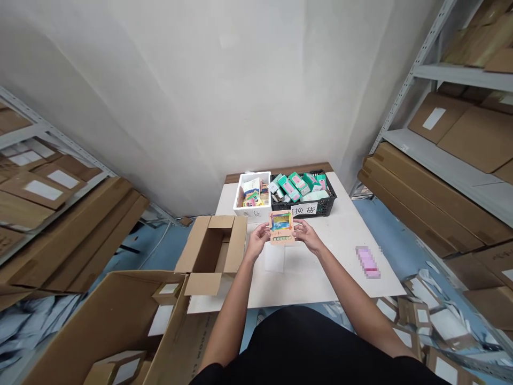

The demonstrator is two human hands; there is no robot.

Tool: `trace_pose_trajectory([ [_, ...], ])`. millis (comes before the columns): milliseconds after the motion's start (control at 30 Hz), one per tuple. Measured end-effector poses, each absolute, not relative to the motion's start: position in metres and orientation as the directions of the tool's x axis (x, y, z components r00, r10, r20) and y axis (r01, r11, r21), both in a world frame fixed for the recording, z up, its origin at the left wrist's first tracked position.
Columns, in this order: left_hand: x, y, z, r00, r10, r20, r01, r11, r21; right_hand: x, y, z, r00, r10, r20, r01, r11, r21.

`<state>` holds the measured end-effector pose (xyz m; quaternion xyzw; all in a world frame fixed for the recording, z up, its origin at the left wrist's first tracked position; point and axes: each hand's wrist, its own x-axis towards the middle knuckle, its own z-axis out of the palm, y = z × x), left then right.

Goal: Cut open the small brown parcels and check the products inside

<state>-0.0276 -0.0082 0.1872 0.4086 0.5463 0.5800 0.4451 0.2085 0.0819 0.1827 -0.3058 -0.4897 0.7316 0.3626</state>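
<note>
Between my two hands, a flat pinkish card-like item point(282, 239) with a colourful picture on its face is held up above the table. My left hand point(258, 238) grips its left edge, and my right hand point(306, 235) grips the right edge. Whether it is a card, a thin box or a booklet I cannot make out. Below it, a whitish translucent sheet or bag point(274, 261) lies on the white table point(308, 278). Just behind the item stand a white foam box point(252, 215) with books and small packs in it, and a black crate point(328, 206) full of green-and-pink boxes.
An open cardboard box point(200, 246) stands at the table's left side. A larger carton point(132, 289) with parcels sits in front of it. A pixelated pink object point(367, 262) lies on the right of the table. Shelves with cartons point(433, 198) flank both sides; parcels point(425, 315) lie low at right.
</note>
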Motion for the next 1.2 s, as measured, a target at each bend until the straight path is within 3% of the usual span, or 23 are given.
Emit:
trace_pose_trajectory([
  [133, -0.026, -0.015, 0.21, -0.381, 0.921, 0.081, 0.099, -0.047, 0.994, 0.21, 0.08, 0.2, -0.6, 0.798, -0.059, -0.221, -0.236, -0.946],
  [200, -0.015, -0.017, 0.221, -0.474, 0.862, 0.181, 0.235, -0.075, 0.969, 0.209, 0.08, 0.207, -0.557, 0.831, -0.008, -0.227, -0.161, -0.96],
  [267, 0.003, -0.017, 0.232, -0.463, 0.853, 0.239, 0.298, -0.105, 0.949, 0.205, 0.078, 0.212, -0.506, 0.858, 0.086, -0.238, -0.044, -0.97],
  [400, 0.039, -0.01, 0.244, -0.308, 0.917, 0.252, 0.243, -0.181, 0.953, 0.197, 0.069, 0.222, -0.521, 0.803, 0.291, -0.185, 0.226, -0.956],
  [567, 0.05, -0.001, 0.241, -0.379, 0.888, 0.261, 0.195, -0.199, 0.96, 0.199, 0.061, 0.227, -0.596, 0.718, 0.358, -0.094, 0.381, -0.92],
  [667, 0.045, 0.002, 0.235, -0.423, 0.872, 0.247, 0.192, -0.18, 0.965, 0.203, 0.065, 0.221, -0.613, 0.711, 0.344, -0.095, 0.366, -0.926],
  [867, 0.025, 0.006, 0.234, -0.332, 0.934, 0.132, -0.03, -0.15, 0.988, 0.217, 0.091, 0.202, -0.352, 0.922, 0.162, -0.173, 0.106, -0.979],
  [967, 0.017, 0.006, 0.237, -0.291, 0.952, 0.094, -0.071, -0.12, 0.99, 0.228, 0.098, 0.201, -0.484, 0.872, 0.075, -0.258, -0.06, -0.964],
  [1067, 0.022, 0.006, 0.239, -0.388, 0.916, 0.099, 0.016, -0.101, 0.995, 0.235, 0.096, 0.207, -0.542, 0.838, 0.068, -0.307, -0.122, -0.944],
  [1200, 0.049, 0.005, 0.242, -0.48, 0.853, 0.205, 0.233, -0.101, 0.967, 0.234, 0.087, 0.216, -0.499, 0.855, 0.138, -0.348, -0.052, -0.936],
])
